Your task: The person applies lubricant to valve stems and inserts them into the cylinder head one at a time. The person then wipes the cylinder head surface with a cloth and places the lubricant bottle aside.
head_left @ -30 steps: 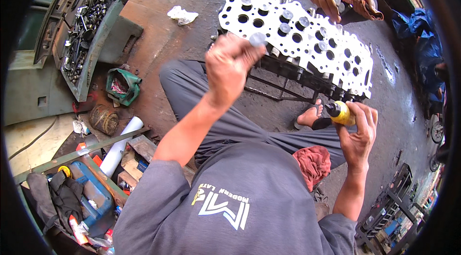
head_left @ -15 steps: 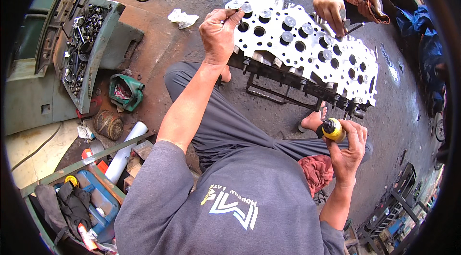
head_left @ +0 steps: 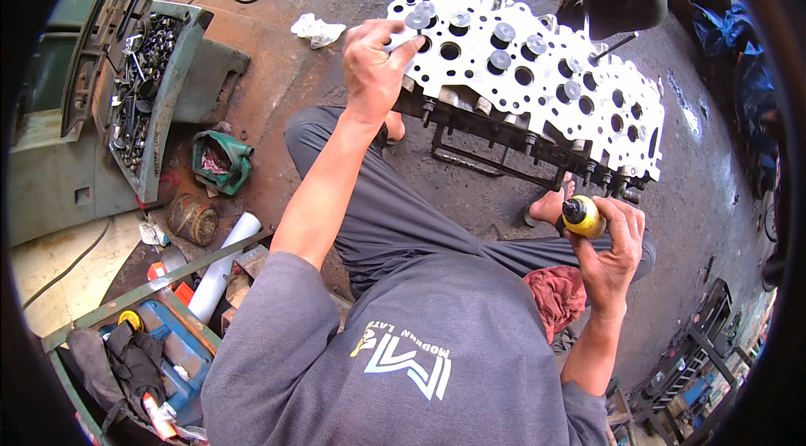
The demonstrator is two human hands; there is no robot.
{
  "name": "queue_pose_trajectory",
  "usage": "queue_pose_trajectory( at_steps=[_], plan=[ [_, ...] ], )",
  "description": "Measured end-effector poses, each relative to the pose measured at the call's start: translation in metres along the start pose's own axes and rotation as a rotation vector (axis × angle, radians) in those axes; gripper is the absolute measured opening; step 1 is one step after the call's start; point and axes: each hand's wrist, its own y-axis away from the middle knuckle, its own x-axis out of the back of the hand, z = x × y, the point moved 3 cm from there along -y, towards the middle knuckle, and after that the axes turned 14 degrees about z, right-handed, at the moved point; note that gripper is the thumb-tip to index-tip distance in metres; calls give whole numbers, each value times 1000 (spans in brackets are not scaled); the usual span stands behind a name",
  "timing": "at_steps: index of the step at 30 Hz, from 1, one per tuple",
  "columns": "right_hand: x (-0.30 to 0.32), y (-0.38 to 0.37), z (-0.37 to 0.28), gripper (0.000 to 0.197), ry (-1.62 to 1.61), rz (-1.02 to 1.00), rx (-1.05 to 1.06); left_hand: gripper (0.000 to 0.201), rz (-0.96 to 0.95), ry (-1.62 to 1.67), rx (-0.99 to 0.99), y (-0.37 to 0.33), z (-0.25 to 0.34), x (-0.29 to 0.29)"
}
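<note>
Cylinder head [head_left: 544, 83], upper centre, lies on a black stand [head_left: 463, 162], probably to keep it off the floor [head_left: 709, 203]. Valves [head_left: 504, 31] sit disc-up on it, presumably held by their stems. The left hand [head_left: 374, 68] is at its left end; I cannot tell whether the fingers pinch a valve. The right hand [head_left: 617, 236], right of centre, wraps a yellow bottle [head_left: 591, 221], black nozzle [head_left: 574, 209] left clear.

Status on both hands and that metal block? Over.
Left hand by disc-topped valve, grip unclear. Right hand holding yellow bottle. Metal block has more valves standing up. Co-worker's knee beyond far edge.
</note>
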Motion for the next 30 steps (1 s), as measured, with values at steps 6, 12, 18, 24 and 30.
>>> queue_pose_trajectory(
  at_steps=[6, 12, 18, 24, 30],
  plan=[
    [-2, -1, -2, 52, -47, 17, 5, 67, 0, -151, -401, 14, 7, 17],
    [1, 4, 7, 53, -95, 39, 11, 54, -152, -258, -391, 11, 21, 15],
    [12, 12, 22, 54, -124, 84, -34, 32, -224, 606, 281, -3, 102, -17],
    [29, 21, 29, 52, -122, 169, -47, 53, -936, 720, 965, -7, 176, -149],
    [36, 37, 32, 52, -148, 189, -104, 51, -962, 595, 1006, -4, 194, -198]
  ],
)
